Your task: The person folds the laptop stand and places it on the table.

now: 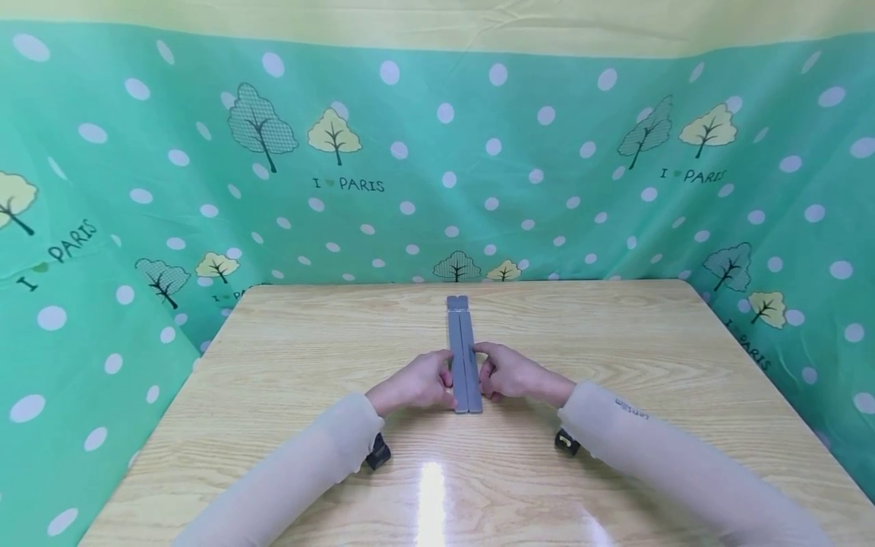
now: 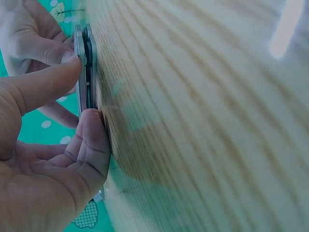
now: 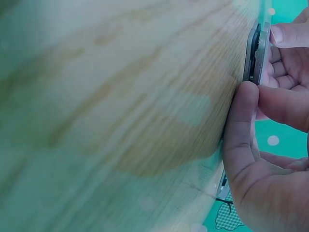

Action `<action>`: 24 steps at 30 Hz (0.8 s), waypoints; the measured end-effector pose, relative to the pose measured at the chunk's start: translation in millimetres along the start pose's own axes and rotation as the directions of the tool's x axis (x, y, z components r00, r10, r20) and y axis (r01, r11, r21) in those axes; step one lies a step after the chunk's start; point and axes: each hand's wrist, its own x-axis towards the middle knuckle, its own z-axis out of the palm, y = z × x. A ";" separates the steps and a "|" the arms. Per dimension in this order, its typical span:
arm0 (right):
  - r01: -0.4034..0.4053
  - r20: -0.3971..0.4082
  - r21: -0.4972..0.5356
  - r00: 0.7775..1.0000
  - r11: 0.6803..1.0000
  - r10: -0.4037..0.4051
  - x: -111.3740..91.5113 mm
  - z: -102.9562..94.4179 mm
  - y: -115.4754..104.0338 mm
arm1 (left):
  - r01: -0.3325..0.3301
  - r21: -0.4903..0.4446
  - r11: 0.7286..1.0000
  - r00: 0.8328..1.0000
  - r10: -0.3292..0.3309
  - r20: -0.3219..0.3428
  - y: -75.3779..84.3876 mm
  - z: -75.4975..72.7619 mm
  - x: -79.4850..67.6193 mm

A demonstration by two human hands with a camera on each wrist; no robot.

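Note:
A long, narrow dark grey folded stand-like piece (image 1: 461, 330) lies flat on the wooden table, pointing away from me. A seam runs down its middle, and a short section is set off by a line at the far end. My left hand (image 1: 424, 380) grips its near left edge with curled fingers. On the opposite edge, my right hand (image 1: 517, 374) pinches it at about the same height. Two stacked layers with a thin dark gap show on the grey piece (image 2: 87, 72) in the left wrist view. Its exact kind is unclear.
The light wood table (image 1: 307, 327) reaches back to a green dotted curtain (image 1: 451, 152) printed with trees, which also hangs at both sides. A bright light reflection lies on the tabletop nearer me. Black wrist cameras (image 1: 378, 452) sit under both sleeves.

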 end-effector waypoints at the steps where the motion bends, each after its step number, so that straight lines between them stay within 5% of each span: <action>1: -0.003 0.002 0.001 1.000 1.000 0.003 0.3 0.0 0.1 | 0.002 0.004 1.000 1.000 -0.002 -0.001 0.1 0.0 0.0; 14: -0.024 -0.010 0.003 1.000 1.000 0.024 -0.8 0.0 -0.3 | -0.031 0.013 0.999 0.999 0.031 -0.010 -0.9 0.8 -0.8; 21: 0.039 -0.066 -0.052 0.997 0.998 -0.042 -11.1 -5.4 -2.6 | -0.063 0.027 0.998 0.998 0.063 -0.014 -4.9 -3.4 -5.5; 24: 0.055 -0.111 -0.082 0.992 0.995 -0.064 -17.7 -13.9 -4.7 | -0.054 0.069 0.996 0.996 0.059 -0.067 -6.7 -9.8 -10.3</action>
